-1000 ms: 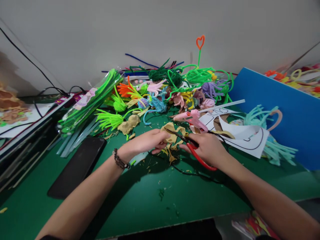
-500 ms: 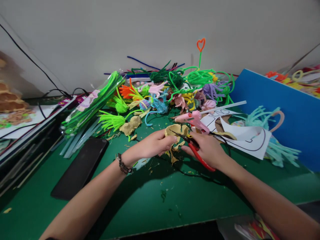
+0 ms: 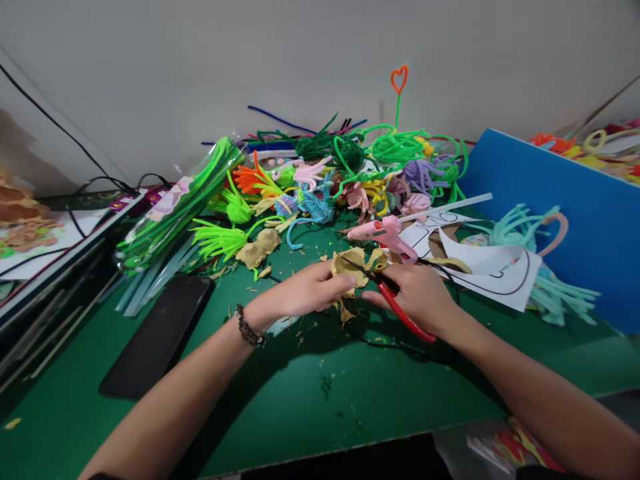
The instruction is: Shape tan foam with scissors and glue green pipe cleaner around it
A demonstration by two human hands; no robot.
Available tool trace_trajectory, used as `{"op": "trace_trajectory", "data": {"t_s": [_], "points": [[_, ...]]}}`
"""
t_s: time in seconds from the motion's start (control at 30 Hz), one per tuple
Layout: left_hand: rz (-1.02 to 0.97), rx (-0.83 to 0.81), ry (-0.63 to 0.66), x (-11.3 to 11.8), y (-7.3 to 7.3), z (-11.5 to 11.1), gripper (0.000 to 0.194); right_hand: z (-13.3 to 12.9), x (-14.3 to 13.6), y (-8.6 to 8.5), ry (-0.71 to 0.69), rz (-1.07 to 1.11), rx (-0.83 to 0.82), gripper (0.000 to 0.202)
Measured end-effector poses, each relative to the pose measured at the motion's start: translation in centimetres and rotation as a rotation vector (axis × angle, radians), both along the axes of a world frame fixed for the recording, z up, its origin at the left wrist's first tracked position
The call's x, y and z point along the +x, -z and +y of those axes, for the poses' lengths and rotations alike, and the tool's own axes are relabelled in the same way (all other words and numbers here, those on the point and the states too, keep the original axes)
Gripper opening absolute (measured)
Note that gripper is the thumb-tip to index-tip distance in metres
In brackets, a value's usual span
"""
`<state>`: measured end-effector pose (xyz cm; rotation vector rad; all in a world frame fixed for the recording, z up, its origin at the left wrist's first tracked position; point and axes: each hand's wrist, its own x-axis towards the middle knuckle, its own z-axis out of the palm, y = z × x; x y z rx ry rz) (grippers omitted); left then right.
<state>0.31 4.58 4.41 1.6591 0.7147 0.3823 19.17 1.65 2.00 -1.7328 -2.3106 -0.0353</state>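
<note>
My left hand [image 3: 305, 291] pinches a tan, ragged sheet piece [image 3: 350, 264] over the green table mat [image 3: 280, 393]. My right hand [image 3: 417, 293] grips red-handled scissors [image 3: 395, 303], whose dark blades reach left across the tan piece. Small tan scraps [image 3: 345, 312] lie on the mat right under both hands. A beaded bracelet sits on my left wrist.
A pink glue gun [image 3: 383, 235] lies just behind my hands, beside white paper with drawn outlines [image 3: 493, 270]. A heap of coloured pipe cleaners [image 3: 350, 167] fills the back. A black phone [image 3: 157, 333] lies at left, a blue board [image 3: 560, 207] at right, another tan piece [image 3: 257, 250] nearby.
The scissors have worked further along the tan piece, and its hanging strip is gone from under my hands. Both hands stay in nearly the same spot.
</note>
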Motion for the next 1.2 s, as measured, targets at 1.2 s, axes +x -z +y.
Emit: {"op": "trace_trajectory", "data": {"t_s": [1.2], "points": [[0.049, 0.031, 0.068, -0.1, 0.5, 0.3, 0.026, 0.0, 0.1, 0.1, -0.001, -0.091, 0.014, 0.061]]}}
